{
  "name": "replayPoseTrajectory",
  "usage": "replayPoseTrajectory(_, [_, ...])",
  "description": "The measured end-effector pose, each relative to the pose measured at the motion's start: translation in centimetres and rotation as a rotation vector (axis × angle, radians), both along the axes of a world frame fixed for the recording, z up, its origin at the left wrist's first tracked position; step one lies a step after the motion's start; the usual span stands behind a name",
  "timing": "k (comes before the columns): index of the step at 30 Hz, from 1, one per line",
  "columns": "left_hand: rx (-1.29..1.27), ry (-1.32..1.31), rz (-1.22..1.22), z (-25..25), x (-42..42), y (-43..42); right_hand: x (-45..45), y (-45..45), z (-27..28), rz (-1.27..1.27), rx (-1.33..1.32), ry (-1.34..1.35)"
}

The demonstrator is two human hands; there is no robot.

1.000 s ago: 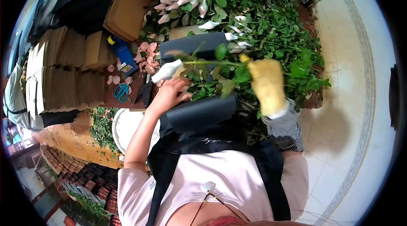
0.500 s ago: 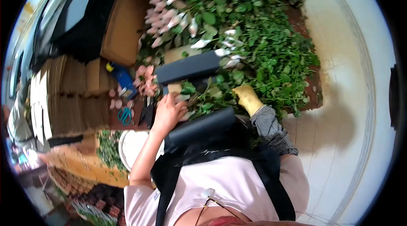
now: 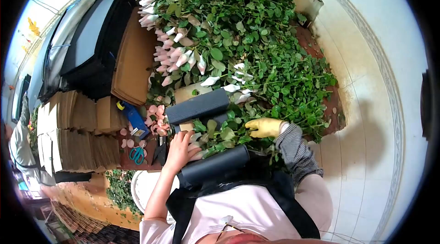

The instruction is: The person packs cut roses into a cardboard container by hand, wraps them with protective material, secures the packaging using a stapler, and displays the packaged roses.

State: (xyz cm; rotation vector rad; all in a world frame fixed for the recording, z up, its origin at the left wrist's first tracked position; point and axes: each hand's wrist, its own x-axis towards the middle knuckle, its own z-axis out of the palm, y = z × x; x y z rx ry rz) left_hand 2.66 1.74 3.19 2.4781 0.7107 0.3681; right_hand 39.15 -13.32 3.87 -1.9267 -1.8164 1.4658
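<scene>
Left hand (image 3: pixel 178 153): bare, bending its fingers over pale flower heads (image 3: pixel 195 153) showing at its 3 o'clock; cannot tell whether the grip is clenching them or only pressing. Right hand (image 3: pixel 265 128): wearing a yellow glove, reaching among foliage with its fingers pointing toward 9 o'clock; cannot tell whether this grip is grasping a stem.

Leafy stems (image 3: pixel 225 135) are lying between the two hands, their flower heads sitting at the left hand. A dark roll (image 3: pixel 215 164) is lying just beside these on the wearer's side, at the left hand's 4 o'clock; a dark ribbed block (image 3: pixel 197 106) is lying beyond, at its 1 o'clock.

Further out, by the left hand: loose pink petals (image 3: pixel 158 119) are scattering at 11 o'clock, a blue container (image 3: pixel 134 119) is lying at 10, teal scissors (image 3: pixel 137 155) are lying at 9. Stacked cardboard (image 3: pixel 75 148) is standing beyond the scissors, also at 9; a white basin (image 3: pixel 143 189) is showing at 7 to 8.

From the right hand: white-wrapped buds (image 3: pixel 231 87) are lying at 11 o'clock, and a large green heap (image 3: pixel 243 19) is covering much of the table (image 3: pixel 336 118) toward 12.
</scene>
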Motion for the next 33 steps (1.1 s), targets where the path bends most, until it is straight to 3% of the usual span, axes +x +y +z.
replayPoseTrajectory(2, [-0.006,0.021,0.031,0.1,0.0,-0.1,-0.2,3.7,8.2,0.017,-0.127,-0.101])
replayPoseTrajectory(3, [-0.002,0.027,0.054,-0.2,0.0,-0.2,0.9,5.0,9.0,-0.019,0.033,-0.050])
replayPoseTrajectory(5, [0.020,0.052,0.062,-0.3,-0.1,-0.5,2.1,9.3,10.6,-0.039,0.417,-0.249])
replayPoseTrajectory(10, [-0.014,-0.032,0.028,0.5,-0.1,-0.5,3.0,25.8,16.0,-0.216,0.924,0.115])
replayPoseTrajectory(11, [-0.068,-0.024,0.024,0.6,-0.1,-0.5,3.9,29.8,16.1,-0.280,1.055,0.085])
replayPoseTrajectory(12, [-0.045,-0.047,0.020,0.7,0.0,-0.4,4.9,33.1,16.4,-0.327,1.268,-0.136])
replayPoseTrajectory(13, [-0.064,-0.029,0.030,0.4,0.0,-0.4,6.8,36.3,16.4,-0.386,1.303,-0.510])
replayPoseTrajectory(14, [-0.069,-0.024,0.036,0.4,-0.1,-0.4,7.5,38.1,16.2,-0.481,1.206,-0.727])
replayPoseTrajectory(15, [-0.076,-0.021,0.038,0.4,-0.1,-0.4,10.2,41.9,12.3,-0.587,1.065,-0.850])
replayPoseTrajectory(17, [-0.115,-0.016,0.056,0.1,-0.1,-0.4,8.5,41.1,11.9,-0.340,0.804,-1.168])
replayPoseTrajectory(19, [-0.131,-0.027,0.050,0.4,0.0,-0.3,7.4,41.7,11.6,-0.346,0.643,-1.227])
replayPoseTrajectory(22, [-0.067,-0.039,0.025,0.1,0.1,-0.3,9.3,41.2,9.1,-0.259,0.814,-1.324])
replayPoseTrajectory(23, [-0.069,-0.050,0.030,0.3,0.1,-0.3,9.6,41.0,9.1,-0.283,0.860,-1.222])
replayPoseTrajectory(25, [-0.070,-0.056,0.029,-0.3,0.0,-0.3,4.8,34.9,14.6,-0.166,0.853,-1.296])
replayPoseTrajectory(27, [-0.061,-0.056,0.018,-0.5,0.0,-0.3,5.4,32.2,12.8,-0.253,1.164,-1.172])
replayPoseTrajectory(28, [-0.056,-0.074,0.021,-0.6,0.1,-0.3,7.1,31.6,10.8,-0.238,1.317,-0.972])
replayPoseTrajectory(29, [-0.050,-0.087,0.024,-0.7,0.1,-0.3,6.9,29.8,10.3,-0.294,1.288,-0.708])
replayPoseTrajectory(33, [-0.062,-0.070,0.017,-0.7,0.1,-0.2,3.6,24.0,11.8,-0.044,1.466,-0.480])
